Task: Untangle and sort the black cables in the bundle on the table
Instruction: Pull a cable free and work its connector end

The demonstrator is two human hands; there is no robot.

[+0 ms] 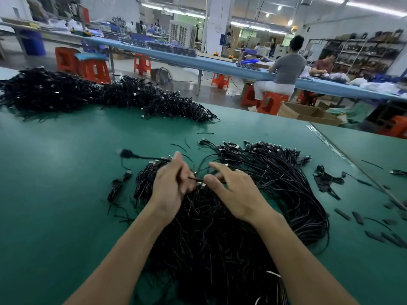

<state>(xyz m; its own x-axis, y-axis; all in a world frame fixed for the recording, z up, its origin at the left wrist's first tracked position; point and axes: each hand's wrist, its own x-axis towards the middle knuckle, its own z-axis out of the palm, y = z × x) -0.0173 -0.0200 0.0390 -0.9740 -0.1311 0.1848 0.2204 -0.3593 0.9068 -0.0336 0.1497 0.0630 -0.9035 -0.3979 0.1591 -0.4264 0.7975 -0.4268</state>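
Note:
A big tangled bundle of black cables (211,234) lies on the green table (55,194) right in front of me. To its right, a combed sheaf of cables (275,172) fans out with its connector ends pointing away from me. My left hand (170,186) grips a few cables over the bundle's top; one of them sticks out to the left, ending in a blurred plug (126,153). My right hand (233,190) pinches a thin cable near a metal connector (200,184) between thumb and forefinger, close to my left fingers.
A long heap of black cables (92,95) fills the table's far left. One loose coiled cable (116,186) lies left of the bundle. Small black ties and scraps (356,216) litter the right side. Beyond the far edge are orange stools, a blue workbench and seated people.

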